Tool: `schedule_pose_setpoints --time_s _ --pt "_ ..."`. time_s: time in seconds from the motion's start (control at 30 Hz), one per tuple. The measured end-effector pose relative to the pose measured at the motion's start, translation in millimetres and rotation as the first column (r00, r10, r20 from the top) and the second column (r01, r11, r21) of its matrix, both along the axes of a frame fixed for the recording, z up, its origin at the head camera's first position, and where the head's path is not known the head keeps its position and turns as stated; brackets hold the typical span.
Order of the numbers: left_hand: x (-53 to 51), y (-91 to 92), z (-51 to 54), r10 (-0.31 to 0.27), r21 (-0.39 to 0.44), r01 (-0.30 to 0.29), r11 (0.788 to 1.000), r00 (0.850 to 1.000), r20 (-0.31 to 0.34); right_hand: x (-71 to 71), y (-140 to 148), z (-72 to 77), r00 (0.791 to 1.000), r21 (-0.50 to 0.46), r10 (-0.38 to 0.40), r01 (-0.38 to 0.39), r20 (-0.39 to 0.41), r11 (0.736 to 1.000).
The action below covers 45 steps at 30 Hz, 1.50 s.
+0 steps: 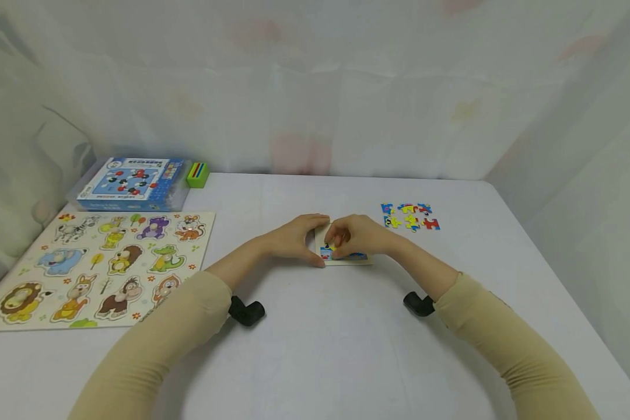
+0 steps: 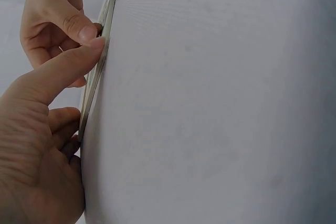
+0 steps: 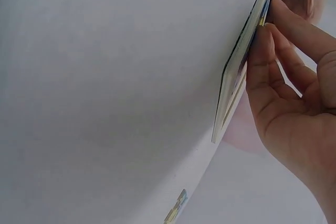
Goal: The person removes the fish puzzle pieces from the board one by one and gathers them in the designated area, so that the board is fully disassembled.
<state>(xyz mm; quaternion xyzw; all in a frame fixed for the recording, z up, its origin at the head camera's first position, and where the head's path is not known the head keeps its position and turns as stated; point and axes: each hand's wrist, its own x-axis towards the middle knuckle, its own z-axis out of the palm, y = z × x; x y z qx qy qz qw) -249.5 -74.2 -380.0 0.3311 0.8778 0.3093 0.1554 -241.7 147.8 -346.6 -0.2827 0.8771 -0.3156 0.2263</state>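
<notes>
A small jigsaw tray [image 1: 349, 262] with a pale frame lies on the white table, with blue and red picture parts at its near edge. My left hand [image 1: 296, 239] holds the tray's left side, thumb at the near edge and fingers round the far corner. Over the tray, my right hand [image 1: 364, 233] has thumb and fingers curled together, pinching a small jigsaw piece [image 3: 262, 20] against the board; the fingers hide most of it. Right of the tray lie several loose jigsaw pieces [image 1: 412, 221] in yellow, blue and red.
A large animal puzzle board [image 1: 95, 256] covers the table's left side. Behind it stand a blue boxed set [image 1: 131, 182] and a small green block [image 1: 198, 175] with coloured strips. White cloth [image 1: 315, 87] hangs along the back.
</notes>
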Motion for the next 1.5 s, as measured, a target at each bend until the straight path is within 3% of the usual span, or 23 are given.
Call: schedule_pose_setpoints --time_s 1.5 --pt "1.9 -0.4 1.4 -0.001 0.006 0.001 1.0 1.0 0.029 8.1 -2.9 -2.5 1.0 -0.051 -0.002 0.002 -0.019 0.999"
